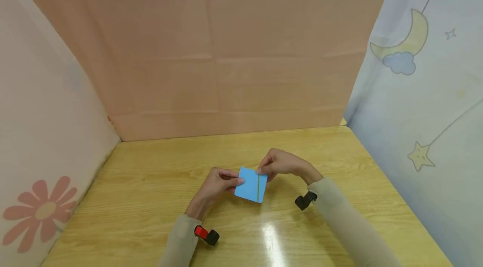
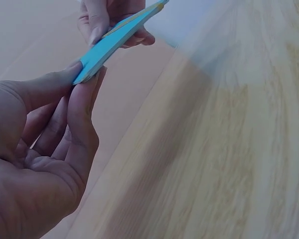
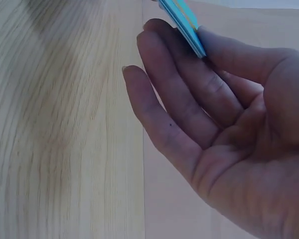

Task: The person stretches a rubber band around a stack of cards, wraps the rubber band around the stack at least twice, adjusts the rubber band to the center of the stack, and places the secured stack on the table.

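**A two-sided pinch on a blue pad (image 1: 249, 186)**

I hold the square pad up off the wooden table (image 1: 151, 183), slightly tilted, between my two hands. My left hand (image 1: 216, 184) pinches it at the left edge, thumb on the near face and fingers behind. My right hand (image 1: 283, 163) pinches the upper right corner, thumb against the face; its little finger reaches out clear of the pad. A narrow yellow band (image 1: 258, 190) runs down the face near the right edge; it looks like elastic, though the view is too coarse for me to be sure. I wear pale sleeves (image 1: 337, 206), a red-and-black strap (image 1: 201, 232) at my left wrist and a black strap (image 1: 311, 196) at my right.
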`<state>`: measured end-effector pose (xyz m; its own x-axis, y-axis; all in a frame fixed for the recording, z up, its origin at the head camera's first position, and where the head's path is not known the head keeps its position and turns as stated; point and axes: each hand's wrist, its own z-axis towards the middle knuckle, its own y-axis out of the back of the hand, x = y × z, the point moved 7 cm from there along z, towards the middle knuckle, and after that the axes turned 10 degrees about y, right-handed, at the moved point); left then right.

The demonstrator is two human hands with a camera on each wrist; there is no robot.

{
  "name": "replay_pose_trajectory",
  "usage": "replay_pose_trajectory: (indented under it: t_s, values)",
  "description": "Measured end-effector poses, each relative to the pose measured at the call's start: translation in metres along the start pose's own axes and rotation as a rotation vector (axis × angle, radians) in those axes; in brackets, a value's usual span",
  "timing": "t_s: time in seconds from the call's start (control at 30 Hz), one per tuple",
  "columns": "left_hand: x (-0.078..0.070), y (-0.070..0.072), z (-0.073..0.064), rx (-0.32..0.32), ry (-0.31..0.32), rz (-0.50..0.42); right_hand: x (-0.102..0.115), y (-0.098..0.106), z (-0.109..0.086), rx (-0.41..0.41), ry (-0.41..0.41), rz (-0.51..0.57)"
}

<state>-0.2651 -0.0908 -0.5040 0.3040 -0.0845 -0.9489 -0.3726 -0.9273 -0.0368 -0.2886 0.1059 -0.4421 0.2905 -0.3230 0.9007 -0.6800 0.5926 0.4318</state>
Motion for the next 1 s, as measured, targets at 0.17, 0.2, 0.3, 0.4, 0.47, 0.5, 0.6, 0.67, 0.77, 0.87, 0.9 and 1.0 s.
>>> replay_pose_trajectory:
  t_s: [0.17,0.2,0.3,0.4,0.47,0.5,0.6,0.67,0.77,0.87,0.9,1.0]
  values:
    - [-0.001,-0.003,0.001,0.036,-0.016,0.007,0.003,-0.001,0.005,-0.011,-0.007,0.004]
    - [-0.001,-0.003,0.001,0.038,-0.017,0.006,0.003,-0.002,0.006,-0.017,-0.011,0.009]
    - [-0.001,-0.001,0.001,0.04,-0.012,0.005,0.003,-0.002,0.007,-0.037,-0.022,0.024]
    - [0.0,0.0,0.0,0.04,-0.003,0.003,0.002,-0.003,0.007,-0.051,-0.031,0.04]
    - [0.0,0.001,-0.001,0.041,0.001,0.004,0.0,-0.003,0.008,-0.058,-0.037,0.051]
    - [-0.001,0.002,-0.001,0.042,0.003,0.003,0.0,-0.004,0.008,-0.062,-0.041,0.057]
    - [-0.001,0.002,-0.002,0.041,0.007,0.006,-0.004,-0.005,0.009,-0.07,-0.053,0.077]
    - [-0.002,0.001,-0.003,0.044,0.0,0.011,-0.006,-0.006,0.009,-0.072,-0.055,0.091]
    - [-0.002,0.0,-0.004,0.057,-0.021,0.029,-0.009,-0.009,0.01,-0.071,-0.062,0.107]
    - [-0.003,-0.002,-0.004,0.069,-0.039,0.044,-0.01,-0.01,0.01,-0.074,-0.064,0.114]
    - [-0.003,-0.002,-0.003,0.069,-0.04,0.047,-0.01,-0.01,0.011,-0.078,-0.068,0.111]
    - [-0.003,-0.002,-0.003,0.054,-0.037,0.042,-0.009,-0.01,0.011,-0.088,-0.061,0.098]
